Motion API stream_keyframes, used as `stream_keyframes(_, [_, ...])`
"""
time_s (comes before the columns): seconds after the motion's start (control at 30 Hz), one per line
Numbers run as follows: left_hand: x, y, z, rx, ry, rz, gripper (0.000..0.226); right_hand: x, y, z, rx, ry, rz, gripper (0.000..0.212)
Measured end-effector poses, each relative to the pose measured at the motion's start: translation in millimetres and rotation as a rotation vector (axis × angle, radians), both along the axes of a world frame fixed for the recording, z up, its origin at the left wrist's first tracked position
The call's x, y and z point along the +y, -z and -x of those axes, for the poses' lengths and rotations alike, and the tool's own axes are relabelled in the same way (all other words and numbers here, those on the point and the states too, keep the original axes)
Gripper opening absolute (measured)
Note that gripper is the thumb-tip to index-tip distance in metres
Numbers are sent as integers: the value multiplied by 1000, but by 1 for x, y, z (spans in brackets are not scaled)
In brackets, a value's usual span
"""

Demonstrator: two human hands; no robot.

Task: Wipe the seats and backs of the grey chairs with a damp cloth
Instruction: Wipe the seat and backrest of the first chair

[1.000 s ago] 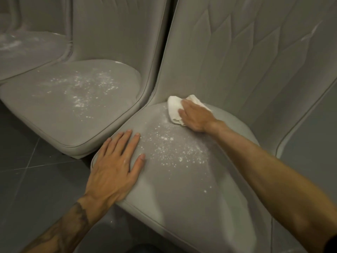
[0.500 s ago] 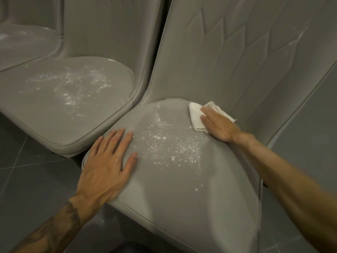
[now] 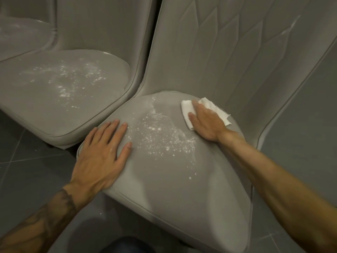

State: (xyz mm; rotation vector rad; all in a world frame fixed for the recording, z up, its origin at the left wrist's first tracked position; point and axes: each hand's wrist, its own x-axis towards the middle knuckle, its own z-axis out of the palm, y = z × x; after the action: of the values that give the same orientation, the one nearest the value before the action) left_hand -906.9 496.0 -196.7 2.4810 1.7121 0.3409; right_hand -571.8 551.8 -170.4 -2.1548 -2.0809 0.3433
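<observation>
The nearest grey chair has its seat point(image 3: 173, 179) in the middle of the view, with white powder point(image 3: 160, 136) scattered over its centre. Its quilted back point(image 3: 228, 52) rises behind, with a pale streak at the upper right. My right hand point(image 3: 206, 123) presses a white cloth point(image 3: 187, 108) flat on the rear right of that seat. My left hand point(image 3: 102, 154) lies flat, fingers spread, on the seat's front left edge and holds nothing.
A second grey chair point(image 3: 60, 99) stands close on the left, its seat also dusted with white powder. Part of a third seat point(image 3: 16, 33) shows at the top left. Dark grey floor tiles point(image 3: 29, 161) lie below and a grey wall point(image 3: 310, 106) is at the right.
My right hand slid the cloth from the seat's rear left across to the rear right, then a little forward. My left hand stayed planted on the front left edge.
</observation>
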Motion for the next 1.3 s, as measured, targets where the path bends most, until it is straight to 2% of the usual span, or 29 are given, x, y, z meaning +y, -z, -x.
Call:
stream_keyframes(0.1, [0,1,0,0,3,-7,76,-55,3,13,23,-246,19,66])
stream_keyframes(0.17, [0,1,0,-5,3,-6,77,-75,7,5,38,-314,35,66])
stream_keyframes(0.3, [-1,0,0,-7,0,-16,78,-51,-2,-14,-6,-116,77,59])
stream_keyframes(0.37, [0,1,-1,-6,4,-28,76,-53,-5,0,-11,-95,37,58])
stream_keyframes(0.5, [-2,0,0,-26,15,-23,75,-122,12,51,48,-408,-8,63])
stream_keyframes(0.57, [-3,-2,0,-35,18,-15,77,-139,12,55,50,-486,-6,63])
stream_keyframes(0.67, [-3,-4,-1,-32,17,-13,77,-128,1,27,-2,-287,11,61])
stream_keyframes(0.77, [-3,-3,0,-34,12,-15,76,-136,-5,28,50,-137,47,61])
stream_keyframes(0.97, [-2,-3,1,-41,8,-3,77,-199,10,136,100,-433,-65,62])
stream_keyframes(1.03, [-1,-2,1,-31,16,-9,78,-194,2,122,90,-404,-47,62])
stream_keyframes(1.13, [0,-1,2,-30,13,-3,78,-187,-2,66,11,-180,-2,63])
stream_keyframes(1.2, [0,0,3,-32,14,1,77,-198,-1,56,36,-69,-5,63])
stream_keyframes(1.3, [1,0,3,-31,12,-1,77,-214,12,106,29,-190,-57,64])
